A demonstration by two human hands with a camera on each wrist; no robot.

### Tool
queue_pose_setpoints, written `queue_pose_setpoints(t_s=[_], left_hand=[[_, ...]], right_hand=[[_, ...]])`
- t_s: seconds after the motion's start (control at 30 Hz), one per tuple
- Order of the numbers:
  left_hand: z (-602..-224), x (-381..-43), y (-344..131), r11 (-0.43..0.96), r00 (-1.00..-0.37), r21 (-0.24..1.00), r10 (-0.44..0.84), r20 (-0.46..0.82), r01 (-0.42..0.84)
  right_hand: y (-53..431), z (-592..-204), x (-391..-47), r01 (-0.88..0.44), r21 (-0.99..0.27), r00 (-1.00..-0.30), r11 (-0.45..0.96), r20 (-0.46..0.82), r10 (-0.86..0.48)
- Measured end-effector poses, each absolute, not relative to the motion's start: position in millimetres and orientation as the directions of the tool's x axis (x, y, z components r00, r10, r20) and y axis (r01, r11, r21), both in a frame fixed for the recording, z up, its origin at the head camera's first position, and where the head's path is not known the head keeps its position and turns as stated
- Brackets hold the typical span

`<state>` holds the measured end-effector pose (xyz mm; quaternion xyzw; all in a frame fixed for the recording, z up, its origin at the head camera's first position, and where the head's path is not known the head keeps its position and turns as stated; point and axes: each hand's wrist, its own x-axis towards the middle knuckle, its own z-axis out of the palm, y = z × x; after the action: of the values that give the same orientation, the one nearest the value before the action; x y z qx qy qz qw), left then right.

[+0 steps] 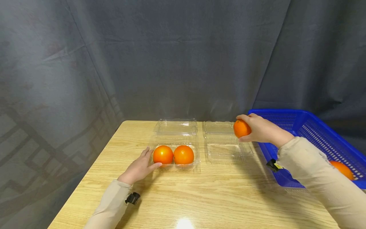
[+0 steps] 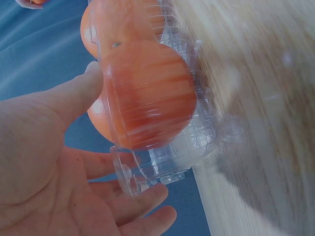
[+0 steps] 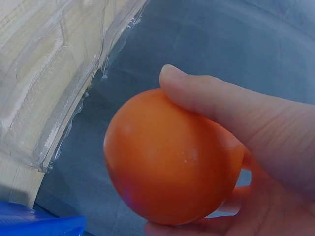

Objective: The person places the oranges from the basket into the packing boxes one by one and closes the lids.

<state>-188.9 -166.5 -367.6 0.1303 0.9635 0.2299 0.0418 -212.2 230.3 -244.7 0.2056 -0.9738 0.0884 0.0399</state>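
My right hand (image 1: 258,128) grips an orange (image 1: 242,128) in the air, above the right side of a clear plastic clamshell box (image 1: 224,152) whose lid is folded back. The right wrist view shows the thumb over this orange (image 3: 172,157) and fingers beneath it. At the left corner of a second clear clamshell box (image 1: 197,159), my left hand (image 1: 139,168) rests with fingers spread and fairly straight. Two oranges, a left one (image 1: 163,155) and a right one (image 1: 184,155), sit side by side in that box. In the left wrist view the thumb lies near the box's rim, beside an orange (image 2: 150,93).
A blue perforated plastic basket (image 1: 303,116) stands at the right, with an orange (image 1: 341,169) inside, partly hidden by my right sleeve. The boxes stand on a light wooden table (image 1: 217,197). A grey curtain (image 1: 183,57) hangs behind the table's far edge.
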Motion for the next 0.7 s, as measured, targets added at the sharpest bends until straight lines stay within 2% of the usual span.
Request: queue_pose_setpoints(t_s=[0.7], left_hand=[[-366, -189, -166, 0.863, -0.963, 0.45, 0.268, -0.019, 0.232]], right_hand=[[213, -248, -214, -0.431, -0.161, -0.901, 0.888, 0.122, -0.416]])
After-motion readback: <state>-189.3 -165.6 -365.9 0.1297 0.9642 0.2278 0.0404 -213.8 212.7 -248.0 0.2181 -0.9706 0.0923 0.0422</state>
